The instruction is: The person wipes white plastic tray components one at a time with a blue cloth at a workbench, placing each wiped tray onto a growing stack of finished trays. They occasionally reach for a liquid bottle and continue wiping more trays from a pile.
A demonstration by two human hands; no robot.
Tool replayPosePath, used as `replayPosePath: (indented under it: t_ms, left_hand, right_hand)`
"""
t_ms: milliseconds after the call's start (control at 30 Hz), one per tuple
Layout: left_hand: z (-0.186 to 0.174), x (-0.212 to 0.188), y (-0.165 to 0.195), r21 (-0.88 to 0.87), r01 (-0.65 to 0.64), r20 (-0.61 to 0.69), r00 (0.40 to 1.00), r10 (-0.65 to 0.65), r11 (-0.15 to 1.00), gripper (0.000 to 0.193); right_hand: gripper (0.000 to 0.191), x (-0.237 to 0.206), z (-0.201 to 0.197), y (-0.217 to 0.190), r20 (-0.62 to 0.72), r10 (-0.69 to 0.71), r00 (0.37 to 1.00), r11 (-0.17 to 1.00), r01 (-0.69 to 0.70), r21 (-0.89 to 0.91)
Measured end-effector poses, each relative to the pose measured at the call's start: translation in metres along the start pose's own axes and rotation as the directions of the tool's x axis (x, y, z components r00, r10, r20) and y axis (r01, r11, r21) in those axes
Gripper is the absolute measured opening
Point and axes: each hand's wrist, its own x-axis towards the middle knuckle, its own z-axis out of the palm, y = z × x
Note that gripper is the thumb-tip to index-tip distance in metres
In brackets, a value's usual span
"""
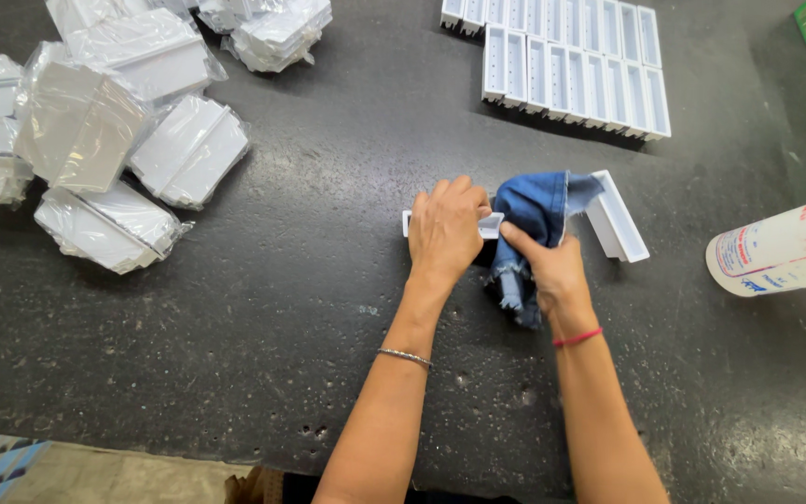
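Bench (235,308): dark, speckled; bagged white parts (95,140) far left, row of white trays (576,65) at top.
Left hand (445,229): closed over a small white tray (492,224), pinning it down.
Right hand (552,271): grip shut on a blue cloth (538,210) against that tray.
Risk: hard rubbing could slide the tray loose, or nudge the spare tray (618,219) just beside.

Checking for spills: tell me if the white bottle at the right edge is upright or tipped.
Tipped. The white bottle lies slanted across the dark table, its long side near level. Its cap is out of frame.
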Motion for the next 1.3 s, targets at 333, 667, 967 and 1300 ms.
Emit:
replayPosePath:
  t_ms: [333, 667, 967, 1300]
  left_hand:
    - [-0.001, 0.001, 0.003, 0.016, 0.025, 0.001, 1.000, -0.025, 1.000, 0.007]
    - [0.002, 0.001, 0.002, 0.007, -0.005, -0.032, 0.999, 0.005, 1.000, 0.007]
    - [0.009, 0.003, 0.000, -0.008, -0.018, -0.007, 1.000, 0.017, 1.000, 0.005]
    - [-0.029, 0.022, -0.009, -0.022, 0.198, 0.012, 0.980, -0.198, 0.980, 0.029]
  right_hand:
    - [0.038, -0.003, 0.002, -0.001, -0.005, -0.025, 1.000, 1.000, 0.025, -0.012]
    - [0.039, 0.010, 0.008, -0.006, -0.022, -0.054, 0.998, 0.998, 0.054, 0.032]
    - [0.042, -0.020, -0.010, 0.001, -0.034, -0.012, 0.999, 0.995, 0.009, -0.098]
    - [0.040, -0.055, -0.082, 0.005, -0.151, 0.075, 0.986, 0.959, -0.030, 0.282]
